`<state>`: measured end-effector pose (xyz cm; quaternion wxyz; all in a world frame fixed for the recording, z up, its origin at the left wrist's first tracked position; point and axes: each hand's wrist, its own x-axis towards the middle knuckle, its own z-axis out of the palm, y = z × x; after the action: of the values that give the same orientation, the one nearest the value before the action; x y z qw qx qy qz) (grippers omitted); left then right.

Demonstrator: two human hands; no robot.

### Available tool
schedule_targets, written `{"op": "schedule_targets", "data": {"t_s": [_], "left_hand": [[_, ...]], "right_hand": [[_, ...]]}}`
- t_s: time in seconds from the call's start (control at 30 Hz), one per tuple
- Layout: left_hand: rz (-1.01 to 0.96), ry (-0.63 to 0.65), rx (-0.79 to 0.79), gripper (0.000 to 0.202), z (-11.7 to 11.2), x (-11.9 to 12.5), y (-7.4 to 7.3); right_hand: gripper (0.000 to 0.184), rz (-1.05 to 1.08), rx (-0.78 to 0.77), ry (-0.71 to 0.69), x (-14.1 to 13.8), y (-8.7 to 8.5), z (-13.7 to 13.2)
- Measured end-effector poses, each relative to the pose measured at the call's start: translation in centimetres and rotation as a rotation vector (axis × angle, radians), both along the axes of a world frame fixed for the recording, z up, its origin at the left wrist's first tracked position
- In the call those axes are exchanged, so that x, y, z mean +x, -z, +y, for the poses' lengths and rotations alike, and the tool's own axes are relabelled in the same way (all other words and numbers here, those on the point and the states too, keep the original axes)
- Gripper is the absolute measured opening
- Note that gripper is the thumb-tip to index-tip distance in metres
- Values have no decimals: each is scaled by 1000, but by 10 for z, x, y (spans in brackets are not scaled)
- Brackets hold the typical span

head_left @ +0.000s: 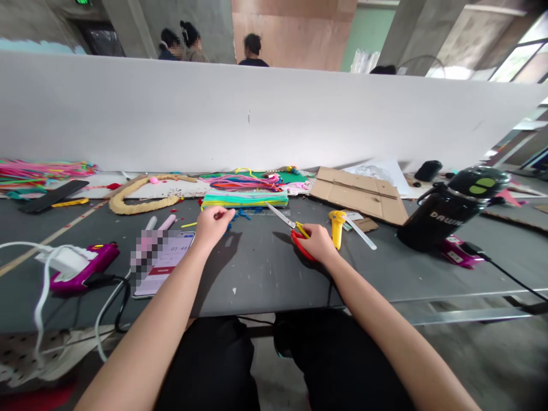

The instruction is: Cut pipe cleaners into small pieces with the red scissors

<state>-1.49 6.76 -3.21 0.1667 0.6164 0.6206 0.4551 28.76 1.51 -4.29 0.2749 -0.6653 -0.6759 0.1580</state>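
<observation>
My right hand [315, 242] grips a pair of scissors [286, 217] by the red and yellow handles, its blades pointing up and left over the table. My left hand [213, 227] is closed in a pinch; what sits between the fingertips, if anything, is too small to make out. Just beyond it lies a bundle of green and yellow pipe cleaners [246, 199]. Small blue fuzzy pieces [242, 214] are scattered beside the left fingertips. To the right of the scissors stands a yellow glue gun [337, 229].
A phone [165, 265] and a purple power strip [96, 265] with cables lie left. Behind are a curved tan fuzzy strip [124, 205] and more pipe cleaners [47, 169]. Flat cardboard [357, 194] and a black bottle [440, 217] are right. A white partition [274, 114] borders the back.
</observation>
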Motion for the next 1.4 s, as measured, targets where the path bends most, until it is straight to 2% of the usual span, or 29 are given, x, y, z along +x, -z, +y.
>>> {"op": "schedule_targets", "data": {"t_s": [0.03,0.07,0.1,0.17,0.3,0.47,0.67,0.83,0.97,1.03,1.17,1.3,1.4], "left_hand": [[44,56,-29,22,7,7,0],[112,100,-74,34,14,14,1],[191,126,-112,37,22,22,2],[331,163,-162,24,36,39,6],[497,105,-182,23,58,60,13],[543,60,-233,15,75,64,17],[518,103,-207,9,72,66,17],[434,195,-170,13,51,59,2],[327,249,-142,12,16,48,-14],[272,262,-137,10,-5,44,-21],[243,315,-141,12,-44,42,-39],[242,385,-132,8,-75,47,-56],[254,393,-113,7,-90,48,-61]], "right_hand": [[38,1,18,11,0,1,1],[39,4,27,19,0,2,1],[39,10,33,26,-1,3,2],[39,25,36,33,-1,4,2],[37,31,40,20,-3,4,0],[33,25,36,-2,-4,1,-1],[34,33,26,3,-4,2,-1],[36,63,58,15,-4,5,2],[42,168,47,-31,-5,-2,6],[42,286,-32,-123,-9,-11,5],[46,654,-257,-271,-31,-31,-6],[45,872,-303,-292,-61,-45,-25],[46,993,-273,-287,-78,-48,-35]]}}
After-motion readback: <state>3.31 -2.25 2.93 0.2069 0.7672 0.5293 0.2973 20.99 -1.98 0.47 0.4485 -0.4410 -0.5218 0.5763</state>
